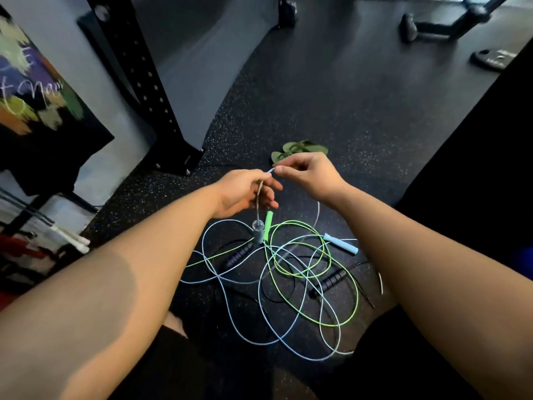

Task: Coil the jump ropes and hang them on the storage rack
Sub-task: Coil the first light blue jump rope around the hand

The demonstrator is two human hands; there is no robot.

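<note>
The floor (346, 111) is black rubber, flecked all over with pale speckles. Near its middle lies a tangle of three colours. There is a pale blue rope (202, 246) with a matching pale blue handle (341, 244), and a lime green rope (358, 298) with a lime green handle (268, 222). A ribbed black handle (328, 281) and a purple-banded black handle (236, 255) lie there too. The sandals (300, 150) beyond are olive green. The rack upright (150, 82) is black, patterned with rows of holes. At the left edge, a black banner (37, 105) carries green, orange and purple blotches under white script.
</note>
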